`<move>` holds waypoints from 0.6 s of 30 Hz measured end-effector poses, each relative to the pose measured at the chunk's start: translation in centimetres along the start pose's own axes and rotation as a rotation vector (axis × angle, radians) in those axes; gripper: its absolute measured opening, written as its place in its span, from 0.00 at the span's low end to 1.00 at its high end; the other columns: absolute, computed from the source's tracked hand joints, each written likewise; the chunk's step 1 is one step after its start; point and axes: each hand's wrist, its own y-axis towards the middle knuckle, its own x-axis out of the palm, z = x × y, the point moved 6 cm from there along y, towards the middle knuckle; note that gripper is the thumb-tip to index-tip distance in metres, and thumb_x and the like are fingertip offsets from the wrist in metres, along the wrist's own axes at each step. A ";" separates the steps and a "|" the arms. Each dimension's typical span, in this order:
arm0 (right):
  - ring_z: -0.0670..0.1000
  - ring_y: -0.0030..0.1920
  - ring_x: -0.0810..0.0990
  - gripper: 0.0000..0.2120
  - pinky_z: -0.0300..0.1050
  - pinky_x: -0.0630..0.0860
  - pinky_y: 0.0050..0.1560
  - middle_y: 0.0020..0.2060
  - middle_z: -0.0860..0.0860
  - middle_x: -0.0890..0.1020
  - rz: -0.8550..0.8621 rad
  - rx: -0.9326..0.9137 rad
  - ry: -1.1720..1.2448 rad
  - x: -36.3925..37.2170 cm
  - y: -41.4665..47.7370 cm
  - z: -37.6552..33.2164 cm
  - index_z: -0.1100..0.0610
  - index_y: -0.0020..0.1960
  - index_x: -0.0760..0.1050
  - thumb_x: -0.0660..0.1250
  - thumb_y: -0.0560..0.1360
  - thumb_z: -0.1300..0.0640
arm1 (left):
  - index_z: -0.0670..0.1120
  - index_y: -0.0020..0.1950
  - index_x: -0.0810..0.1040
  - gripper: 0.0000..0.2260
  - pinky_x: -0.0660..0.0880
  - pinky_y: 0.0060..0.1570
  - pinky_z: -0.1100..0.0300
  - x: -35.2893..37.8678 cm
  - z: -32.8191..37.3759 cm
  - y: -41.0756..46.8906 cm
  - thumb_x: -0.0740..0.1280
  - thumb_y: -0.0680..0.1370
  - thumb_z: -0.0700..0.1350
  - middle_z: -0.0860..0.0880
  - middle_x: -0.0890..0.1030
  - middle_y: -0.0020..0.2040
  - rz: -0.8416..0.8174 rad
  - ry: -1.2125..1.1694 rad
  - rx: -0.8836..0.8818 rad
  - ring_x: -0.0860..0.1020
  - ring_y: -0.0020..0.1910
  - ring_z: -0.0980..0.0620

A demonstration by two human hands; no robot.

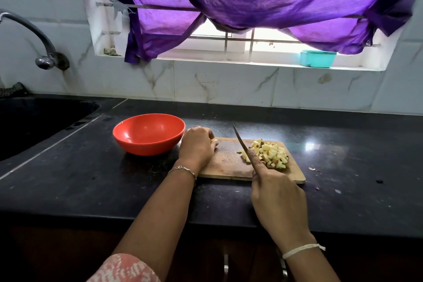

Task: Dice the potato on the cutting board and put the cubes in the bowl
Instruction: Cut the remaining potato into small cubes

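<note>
Knife (240, 138) handle inside right hand (278, 199)

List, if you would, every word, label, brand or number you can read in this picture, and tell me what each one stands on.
None: no readable text shows anywhere in this view.
The red bowl, the cutting board and the teal container on the window sill are plain, without print or label.
The knife in the right hand shows no brand mark; the left hand holds only a potato piece.
</note>
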 end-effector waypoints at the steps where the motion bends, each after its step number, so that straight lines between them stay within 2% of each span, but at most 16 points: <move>1: 0.47 0.43 0.80 0.25 0.42 0.74 0.38 0.45 0.45 0.81 -0.005 0.002 -0.001 0.0 0.0 0.0 0.35 0.75 0.53 0.55 0.81 0.51 | 0.47 0.52 0.83 0.09 0.74 0.56 0.57 -0.1 0.1 0.1 0.70 0.76 0.50 0.47 0.83 0.49 0.017 -0.002 0.012 0.78 0.51 0.50; 5: 0.46 0.46 0.79 0.25 0.40 0.72 0.40 0.49 0.44 0.81 -0.038 0.018 -0.002 -0.1 0.1 0.1 0.34 0.75 0.53 0.54 0.81 0.50 | 0.46 0.52 0.84 0.07 0.74 0.55 0.60 -1.1 0.6 -0.2 0.69 0.76 0.43 0.48 0.84 0.48 0.117 -0.060 0.053 0.79 0.51 0.52; 7: 0.46 0.47 0.80 0.24 0.40 0.72 0.40 0.49 0.44 0.82 -0.057 0.046 0.026 -0.1 0.1 0.4 0.33 0.74 0.54 0.55 0.81 0.50 | 0.46 0.52 0.84 0.07 0.75 0.52 0.64 -1.7 1.0 -0.5 0.70 0.76 0.42 0.51 0.85 0.47 0.156 -0.141 0.064 0.80 0.46 0.56; 9: 0.46 0.47 0.80 0.24 0.41 0.74 0.41 0.49 0.45 0.82 -0.072 0.068 0.057 -0.1 0.2 0.7 0.33 0.74 0.55 0.55 0.81 0.50 | 0.47 0.50 0.84 0.06 0.77 0.50 0.64 -1.5 1.2 -0.9 0.73 0.74 0.42 0.52 0.85 0.45 0.071 -0.306 0.048 0.80 0.43 0.58; 11: 0.48 0.49 0.80 0.24 0.43 0.74 0.43 0.49 0.47 0.82 -0.111 0.082 0.077 0.1 0.4 1.1 0.33 0.73 0.57 0.55 0.81 0.50 | 0.47 0.45 0.84 0.04 0.79 0.50 0.60 -0.6 1.6 -1.6 0.75 0.71 0.42 0.52 0.85 0.43 -0.093 -0.446 0.015 0.82 0.43 0.56; 13: 0.49 0.50 0.80 0.24 0.44 0.73 0.43 0.49 0.48 0.82 -0.153 0.087 0.097 0.4 0.6 1.4 0.31 0.72 0.58 0.56 0.81 0.51 | 0.48 0.41 0.84 0.04 0.78 0.50 0.58 0.4 1.9 -2.3 0.77 0.70 0.42 0.52 0.85 0.41 -0.196 -0.403 0.006 0.82 0.43 0.55; 18: 0.48 0.48 0.79 0.24 0.42 0.73 0.42 0.49 0.48 0.81 -0.179 0.050 0.060 0.3 0.5 1.5 0.31 0.73 0.56 0.55 0.81 0.51 | 0.50 0.39 0.84 0.03 0.74 0.44 0.63 0.8 1.9 -2.7 0.77 0.69 0.46 0.54 0.84 0.40 -0.232 -0.307 -0.025 0.77 0.36 0.60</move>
